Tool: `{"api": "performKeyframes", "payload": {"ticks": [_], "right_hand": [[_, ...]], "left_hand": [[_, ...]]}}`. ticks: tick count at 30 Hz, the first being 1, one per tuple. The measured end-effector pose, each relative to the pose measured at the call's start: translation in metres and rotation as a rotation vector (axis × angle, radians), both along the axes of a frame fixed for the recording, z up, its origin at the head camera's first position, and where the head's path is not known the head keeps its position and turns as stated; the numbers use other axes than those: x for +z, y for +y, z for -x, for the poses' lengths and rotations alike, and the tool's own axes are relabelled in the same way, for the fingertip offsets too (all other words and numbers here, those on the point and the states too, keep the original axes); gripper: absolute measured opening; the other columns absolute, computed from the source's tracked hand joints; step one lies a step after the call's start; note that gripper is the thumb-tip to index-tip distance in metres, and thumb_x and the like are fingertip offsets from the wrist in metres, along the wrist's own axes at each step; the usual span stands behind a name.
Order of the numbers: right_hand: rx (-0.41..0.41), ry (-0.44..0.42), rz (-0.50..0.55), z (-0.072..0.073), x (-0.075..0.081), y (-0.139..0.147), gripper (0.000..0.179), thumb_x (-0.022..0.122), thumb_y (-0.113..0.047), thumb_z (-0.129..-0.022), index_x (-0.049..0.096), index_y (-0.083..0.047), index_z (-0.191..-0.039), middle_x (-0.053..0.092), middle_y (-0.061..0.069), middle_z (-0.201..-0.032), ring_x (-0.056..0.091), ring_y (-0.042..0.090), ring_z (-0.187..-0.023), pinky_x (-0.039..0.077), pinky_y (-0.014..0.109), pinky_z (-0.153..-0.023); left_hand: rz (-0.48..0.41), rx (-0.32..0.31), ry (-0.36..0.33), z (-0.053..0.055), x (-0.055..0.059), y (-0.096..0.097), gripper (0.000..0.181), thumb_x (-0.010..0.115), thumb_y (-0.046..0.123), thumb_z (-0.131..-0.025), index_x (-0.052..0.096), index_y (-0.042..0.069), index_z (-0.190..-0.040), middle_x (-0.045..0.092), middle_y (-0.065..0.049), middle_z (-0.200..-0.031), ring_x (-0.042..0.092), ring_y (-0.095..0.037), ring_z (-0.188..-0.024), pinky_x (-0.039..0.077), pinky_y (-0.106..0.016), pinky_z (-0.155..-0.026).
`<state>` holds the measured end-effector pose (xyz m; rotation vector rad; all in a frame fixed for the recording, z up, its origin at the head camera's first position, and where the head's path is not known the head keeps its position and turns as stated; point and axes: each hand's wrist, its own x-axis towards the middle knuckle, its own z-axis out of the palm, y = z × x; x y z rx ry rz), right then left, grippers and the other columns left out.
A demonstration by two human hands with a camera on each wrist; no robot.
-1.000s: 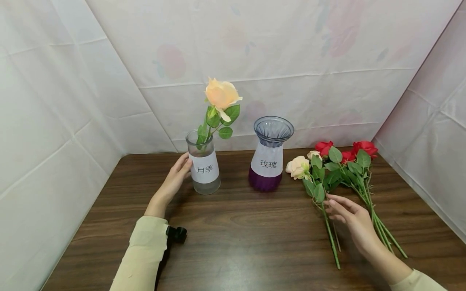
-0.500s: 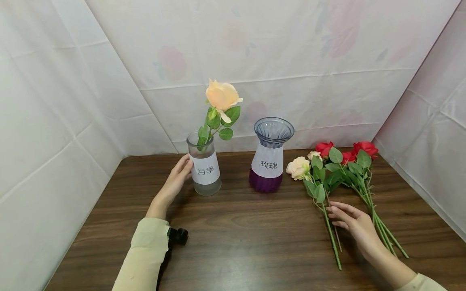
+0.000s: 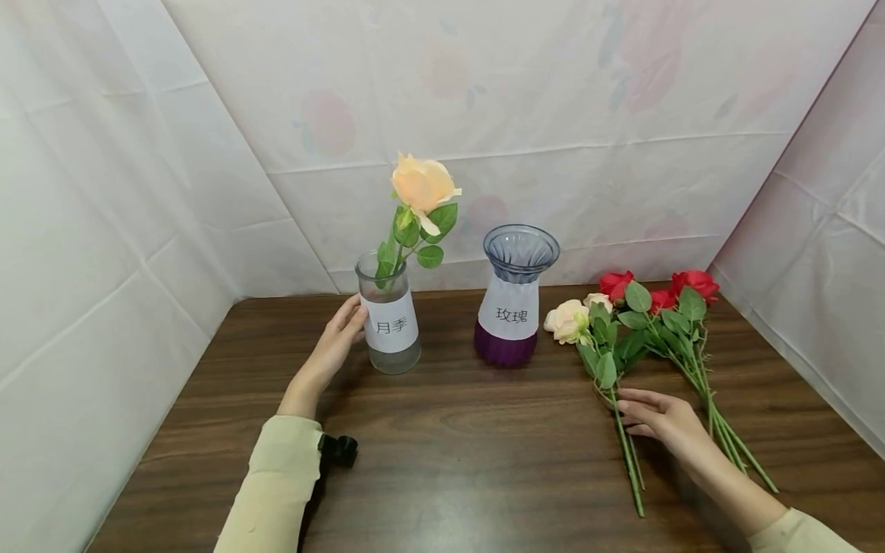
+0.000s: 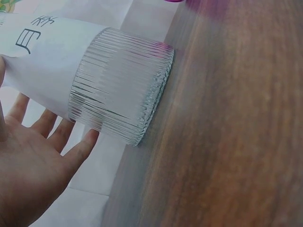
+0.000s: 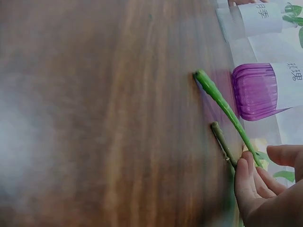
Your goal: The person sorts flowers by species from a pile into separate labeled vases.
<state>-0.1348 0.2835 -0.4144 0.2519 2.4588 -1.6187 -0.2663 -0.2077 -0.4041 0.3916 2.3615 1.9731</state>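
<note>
My left hand (image 3: 334, 344) holds the side of a clear glass vase (image 3: 394, 361) with a white label, its thumb in front and fingers behind. A peach-coloured rose (image 3: 423, 184) stands in that vase. At the right, my right hand (image 3: 664, 426) reaches over two flower stems lying on the table, fingertips at the green stem (image 3: 628, 453). In the right wrist view, the green stem (image 5: 222, 104) and a shorter brownish stem (image 5: 221, 139) run to the fingers, and the thumb stands apart. Pale blooms (image 3: 570, 321) lie at the stems' far end.
A purple-based glass vase (image 3: 506, 349) with a white label stands between the hands. Several red roses (image 3: 694, 284) lie with crossed stems at the right. White patterned cloth (image 3: 553, 100) hangs behind the dark wooden table (image 3: 442, 461).
My right hand has slid slightly down along the stems, and their lower ends have come closer together. My left hand and the clear vase keep their place.
</note>
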Motion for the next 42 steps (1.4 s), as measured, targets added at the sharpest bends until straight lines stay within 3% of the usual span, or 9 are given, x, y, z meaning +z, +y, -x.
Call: {"api": "performKeyframes", "payload": {"ticks": [11, 19, 31, 36, 42], "right_hand": [[-0.003, -0.022, 0.087, 0.008, -0.001, -0.002, 0.066, 0.068, -0.026, -0.095, 0.042, 0.013, -0.142, 0.066, 0.015, -0.122, 0.066, 0.010, -0.092, 0.056, 0.028, -0.081], [0.003, -0.027, 0.065, 0.009, -0.001, 0.000, 0.067, 0.071, -0.022, -0.094, 0.042, 0.016, -0.140, 0.063, 0.021, -0.126, 0.065, 0.003, -0.092, 0.056, 0.029, -0.081], [-0.013, 0.012, 0.036, 0.005, 0.001, 0.003, 0.064, 0.068, -0.021, -0.096, 0.041, 0.015, -0.141, 0.064, 0.021, -0.124, 0.066, 0.003, -0.092, 0.056, 0.028, -0.082], [-0.032, 0.040, 0.054, 0.002, 0.004, 0.004, 0.064, 0.068, -0.021, -0.096, 0.041, 0.015, -0.142, 0.067, 0.015, -0.119, 0.066, 0.001, -0.091, 0.056, 0.026, -0.081], [-0.063, 0.053, 0.120, -0.001, 0.008, 0.005, 0.065, 0.068, -0.020, -0.096, 0.038, 0.015, -0.143, 0.069, -0.003, -0.105, 0.066, 0.001, -0.090, 0.055, 0.023, -0.080]], "left_hand": [[0.007, -0.005, 0.015, 0.000, 0.001, 0.000, 0.058, 0.038, 0.038, -0.108, 0.025, 0.008, -0.156, 0.033, -0.022, -0.153, 0.031, -0.034, -0.141, 0.027, -0.055, -0.114], [0.003, -0.004, 0.014, 0.000, 0.000, 0.000, 0.058, 0.038, 0.038, -0.108, 0.026, 0.008, -0.156, 0.034, -0.022, -0.153, 0.032, -0.034, -0.140, 0.028, -0.055, -0.113], [0.009, -0.003, 0.001, 0.000, 0.002, 0.000, 0.059, 0.037, 0.041, -0.107, 0.026, 0.009, -0.156, 0.033, -0.021, -0.154, 0.032, -0.033, -0.141, 0.029, -0.054, -0.113], [0.008, -0.002, 0.002, 0.000, 0.002, 0.000, 0.059, 0.037, 0.040, -0.107, 0.025, 0.008, -0.156, 0.033, -0.022, -0.153, 0.032, -0.034, -0.141, 0.029, -0.054, -0.113], [0.011, -0.008, 0.004, -0.001, 0.002, 0.000, 0.059, 0.037, 0.040, -0.108, 0.024, 0.008, -0.156, 0.032, -0.022, -0.154, 0.031, -0.034, -0.141, 0.028, -0.054, -0.114]]}}
